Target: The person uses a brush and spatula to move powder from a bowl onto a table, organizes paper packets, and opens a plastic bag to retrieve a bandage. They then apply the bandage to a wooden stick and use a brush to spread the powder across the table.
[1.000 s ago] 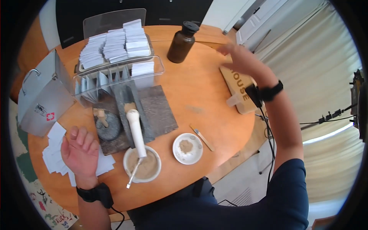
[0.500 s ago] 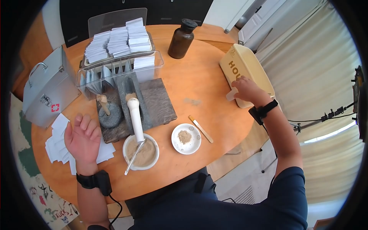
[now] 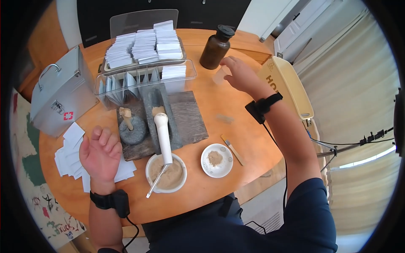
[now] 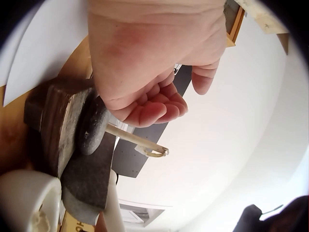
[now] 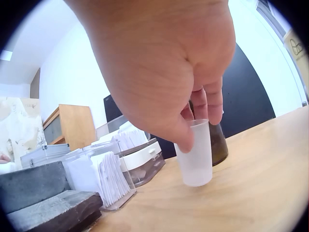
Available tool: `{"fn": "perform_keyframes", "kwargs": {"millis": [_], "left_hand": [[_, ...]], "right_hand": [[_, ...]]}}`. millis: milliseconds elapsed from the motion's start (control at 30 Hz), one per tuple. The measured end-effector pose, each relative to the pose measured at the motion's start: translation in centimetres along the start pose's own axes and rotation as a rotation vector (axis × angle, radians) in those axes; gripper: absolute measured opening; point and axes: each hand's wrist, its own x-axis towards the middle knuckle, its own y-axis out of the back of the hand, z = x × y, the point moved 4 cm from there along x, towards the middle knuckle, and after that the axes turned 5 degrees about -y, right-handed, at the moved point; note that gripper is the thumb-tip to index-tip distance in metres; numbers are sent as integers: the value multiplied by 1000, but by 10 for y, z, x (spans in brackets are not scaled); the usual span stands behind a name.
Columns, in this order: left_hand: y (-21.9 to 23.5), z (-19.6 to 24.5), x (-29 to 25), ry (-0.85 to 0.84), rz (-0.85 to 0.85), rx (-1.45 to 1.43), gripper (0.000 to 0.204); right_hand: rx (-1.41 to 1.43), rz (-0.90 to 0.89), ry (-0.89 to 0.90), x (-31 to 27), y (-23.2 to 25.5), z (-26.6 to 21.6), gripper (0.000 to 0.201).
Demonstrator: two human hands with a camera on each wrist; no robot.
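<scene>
The left hand (image 3: 101,156) is palm up, its fingers loosely bent and pinching nothing, above fanned white paper packets (image 3: 69,154). Beside it, a round white bowl (image 3: 184,179) holds tan powder, with a metal spoon (image 3: 157,181) leaning over the near rim and a long white pestle (image 3: 162,133) tilting up from the bowl. A knock to the jutting spoon handle could flick powder out.

To the right are a small white dish (image 3: 229,163) with a little powder and a thin wooden spatula (image 3: 233,151). The black cord (image 3: 270,130) from the right wrist hangs near them; a wide arm swing could drag it across and sweep the spatula off the tabletop (image 3: 253,126).

Beyond the bowl sits a grey stone trough (image 3: 174,126). Farther out, the right hand (image 3: 242,76) pinches a small frosted, translucent cup (image 5: 197,164) near its rim, upright. Whether its base touches the tabletop I cannot tell. Just beside it stands a brown glass bottle (image 3: 214,52) with a dark stopper. A careless reach could bump the bottle over, and a loose pinch could let the light cup slip or tip.
</scene>
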Motion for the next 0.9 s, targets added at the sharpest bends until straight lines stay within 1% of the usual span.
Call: {"fn": "perform_keyframes", "kwargs": {"millis": [67,133,200,267,333,367,433,467,533,600,633,667,700,767,800,867,900], "left_hand": [[1,1,0,2,7,0,22],[1,1,0,-3,8,6,22],[3,2,1,-4,2,13,22],[8,3,0,4,-16,25,27],[7,2,0,8,-18,26,27],[6,1,0,8,-16,25,26],[3,1,-1,13,-7,13,24],[2,1,0,4,4,0,22],[-1,0,0,10,-15,-12,21],[-3,0,1,5,-33,-20,21],[-3,0,0,6,-28,-13,21],[-3,-1,0,7,-22,-3,21],[-3,-1,-1,12,-30,-4,21],[-4,-3,-1,15,-23,10,22],[-5,-4,-1,23,-31,12,22],[-8,-6,-2,26,-33,16,22],[-9,-6,-1,32,-42,25,22]], "right_hand": [[7,16,15,10,-7,-4,37],[9,-16,-33,16,-13,-2,37],[23,-19,-33,17,-15,-3,38],[37,-20,-37,17,-18,0,38],[53,39,49,13,-15,-3,42],[50,44,42,8,-9,-3,42],[94,113,44,-16,15,-9,36],[83,118,32,-31,31,-10,36],[-145,189,-77,-74,67,-2,36],[-216,348,-225,-124,99,16,27],[-299,384,-268,-148,110,31,27],[-378,420,-312,-171,114,46,26],[-382,425,-318,-191,115,54,26],[-378,314,-524,-221,109,74,26],[-378,321,-533,-225,107,76,26],[-302,246,-529,-225,96,81,26],[-328,322,-439,-225,90,83,24]]}}
